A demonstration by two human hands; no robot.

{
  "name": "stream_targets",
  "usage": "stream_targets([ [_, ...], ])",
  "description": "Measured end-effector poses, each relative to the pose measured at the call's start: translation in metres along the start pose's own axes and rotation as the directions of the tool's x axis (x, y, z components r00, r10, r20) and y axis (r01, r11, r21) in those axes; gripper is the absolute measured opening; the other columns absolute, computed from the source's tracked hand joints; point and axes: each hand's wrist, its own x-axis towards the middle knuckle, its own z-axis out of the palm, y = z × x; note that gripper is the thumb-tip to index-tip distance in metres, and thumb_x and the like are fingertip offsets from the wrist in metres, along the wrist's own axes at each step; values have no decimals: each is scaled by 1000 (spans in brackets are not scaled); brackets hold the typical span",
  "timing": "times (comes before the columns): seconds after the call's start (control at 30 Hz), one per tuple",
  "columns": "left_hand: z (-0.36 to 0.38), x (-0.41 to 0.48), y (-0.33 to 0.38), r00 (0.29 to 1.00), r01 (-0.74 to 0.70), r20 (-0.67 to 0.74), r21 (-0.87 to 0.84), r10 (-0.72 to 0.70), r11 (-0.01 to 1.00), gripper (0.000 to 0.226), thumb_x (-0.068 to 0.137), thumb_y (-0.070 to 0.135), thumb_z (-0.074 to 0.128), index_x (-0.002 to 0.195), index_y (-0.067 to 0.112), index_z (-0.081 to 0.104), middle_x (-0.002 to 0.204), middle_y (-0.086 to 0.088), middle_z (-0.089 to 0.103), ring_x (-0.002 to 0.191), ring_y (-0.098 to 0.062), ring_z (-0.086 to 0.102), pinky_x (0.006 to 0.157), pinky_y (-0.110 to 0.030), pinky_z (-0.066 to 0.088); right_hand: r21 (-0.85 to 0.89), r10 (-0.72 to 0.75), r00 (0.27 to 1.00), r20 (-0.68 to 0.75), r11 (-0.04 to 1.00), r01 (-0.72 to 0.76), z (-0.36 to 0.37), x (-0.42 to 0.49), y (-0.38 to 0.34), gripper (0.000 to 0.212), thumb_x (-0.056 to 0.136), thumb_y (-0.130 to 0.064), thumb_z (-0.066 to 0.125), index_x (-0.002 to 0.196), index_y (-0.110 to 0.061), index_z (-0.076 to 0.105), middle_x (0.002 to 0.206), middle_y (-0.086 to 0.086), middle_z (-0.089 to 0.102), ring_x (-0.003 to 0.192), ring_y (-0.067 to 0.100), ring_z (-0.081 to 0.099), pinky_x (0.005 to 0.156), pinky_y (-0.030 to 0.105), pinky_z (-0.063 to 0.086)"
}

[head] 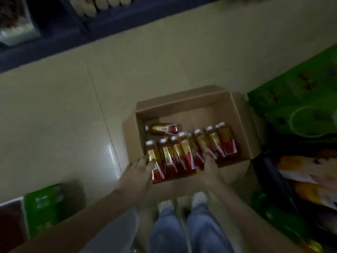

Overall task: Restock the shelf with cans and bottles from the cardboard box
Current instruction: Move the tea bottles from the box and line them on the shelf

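Observation:
An open cardboard box [226, 108] sits on the tiled floor below me. A row of several bottles [175, 156] with white caps and red and gold labels is clamped between my hands above the box's near edge. My left hand [138, 172] grips the leftmost bottle, thumb across its front. My right hand [209, 167] holds the right end of the row. More bottles of the same kind [222, 141] lean in the box's right part. One bottle [161, 129] lies on its side on the box's bottom. The dark blue shelf [116, 21] runs along the top.
Pale bottles [91, 6] stand on the shelf at the top. A green carton [291, 110] lies right of the box, with colourful packs [310, 181] below it. A green pack [43, 203] stands at the lower left. My feet [182, 201] are just behind the box.

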Motion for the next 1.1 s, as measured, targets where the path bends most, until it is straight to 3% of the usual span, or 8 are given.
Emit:
stream_targets([
  [0.1, 61, 49, -11, 995, 98, 32, 19, -98, 995, 57, 88, 29, 55, 141, 17, 39, 141, -12, 40, 125, -33, 46, 98, -45, 41, -19, 18, 999, 37, 1000, -18, 47, 58, 22, 63, 89, -27, 63, 142, -11, 34, 140, 15, 42, 130, 30, 39, 103, 35, 35],
  [0.23, 133, 100, -28, 975, 160, 130, 138, -178, 977, 56, 98, 39, 38, 146, 17, 21, 144, -14, 27, 129, -30, 34, 102, -40, 40, -164, 0, 1000, -5, 987, -1, 91, 114, 35, 85, 84, -42, 64, 150, -21, 15, 142, 14, 36, 128, 36, 37, 105, 47, 34],
  [0.4, 162, 124, -32, 955, 229, 133, 240, -265, 943, 75, 96, 57, 32, 152, 20, -1, 139, -23, 27, 118, -31, 41, 88, -34, 45, -5, 62, 997, 52, 998, -62, 95, 146, 47, 99, 79, -31, 71, 150, -38, 1, 144, 15, 31, 131, 36, 30, 106, 51, 30],
  [0.57, 166, 125, -9, 924, 336, 131, 170, -359, 926, 75, 96, 43, 43, 151, 18, 0, 138, -26, 24, 118, -36, 40, 95, -39, 43, -3, 162, 977, 140, 987, -164, 81, 156, 41, 105, 68, -34, 83, 148, -13, 18, 147, 15, 23, 138, 32, 20, 111, 42, 25],
  [0.7, 182, 132, 9, 959, 234, 132, 137, -252, 962, 76, 93, 32, 48, 151, 10, 5, 144, -22, 24, 130, -45, 28, 112, -50, 27, 147, 212, 960, 184, 960, -240, 81, 150, 40, 97, 72, -33, 81, 144, -15, 20, 145, 11, 30, 134, 30, 31, 107, 42, 32],
  [0.83, 188, 138, 13, 906, 417, 146, -140, -398, 898, 95, 91, 39, 57, 151, 18, -14, 151, -19, -4, 139, -45, 13, 116, -50, 15, 340, 230, 922, 311, 879, -334, 77, 147, 51, 87, 80, -27, 76, 141, -21, 14, 133, 3, 45, 118, 24, 47, 95, 34, 37],
  [0.93, 190, 141, 10, 872, 484, 134, -374, -471, 791, 109, 85, 37, 68, 148, 32, -20, 152, -17, -25, 138, -43, 18, 113, -47, 24, 370, 203, 921, 333, 870, -326, 77, 148, 57, 90, 79, -30, 76, 142, -26, 12, 132, 3, 44, 115, 22, 45, 95, 34, 36],
  [1.1, 197, 142, 9, 863, 478, 105, -491, -495, 728, 99, 87, 40, 64, 147, 42, -15, 154, -15, -25, 137, -49, 18, 108, -52, 29, 425, 193, 920, 341, 841, -333, 86, 150, 57, 92, 73, -31, 80, 144, -24, 23, 128, -2, 49, 124, 24, 47, 93, 37, 39],
])
